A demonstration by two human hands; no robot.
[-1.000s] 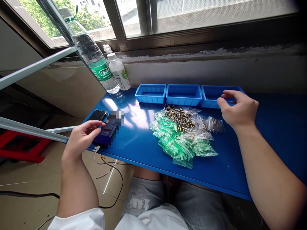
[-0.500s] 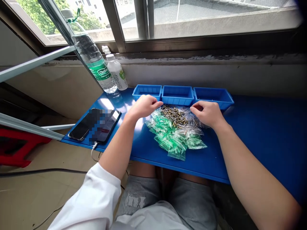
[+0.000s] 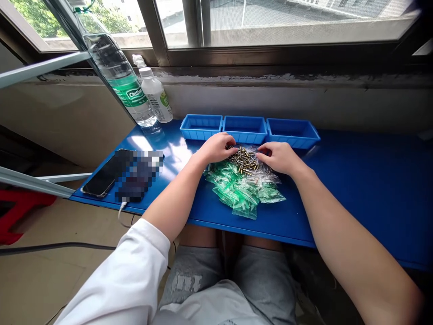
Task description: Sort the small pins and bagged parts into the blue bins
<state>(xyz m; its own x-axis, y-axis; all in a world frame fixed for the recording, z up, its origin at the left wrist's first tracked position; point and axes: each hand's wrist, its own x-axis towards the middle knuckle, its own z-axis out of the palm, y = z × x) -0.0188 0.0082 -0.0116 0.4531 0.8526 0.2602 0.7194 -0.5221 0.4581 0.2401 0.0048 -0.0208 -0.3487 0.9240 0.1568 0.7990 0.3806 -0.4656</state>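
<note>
A pile of thin metal pins with brass-coloured ends lies on the blue table. Green-marked clear plastic bags are heaped on its near side, and clear bags lie at its right. My left hand is at the pile's left edge, thumb and curled fingers apart, with some pins showing in the gap. On the opposite side, my right hand rests by the pins and clear bags, its thumb and forefinger parted. Neither hand visibly holds anything, though some fingertips are hidden.
Three blue bins stand in a row behind the pile. Two phones, one a black phone, lie at the left, with a white cable plugged in. A large water bottle and a small white bottle stand at the back left.
My hands have come closer together and lower, to the two sides of the pin pile. The whole view has shifted slightly.
</note>
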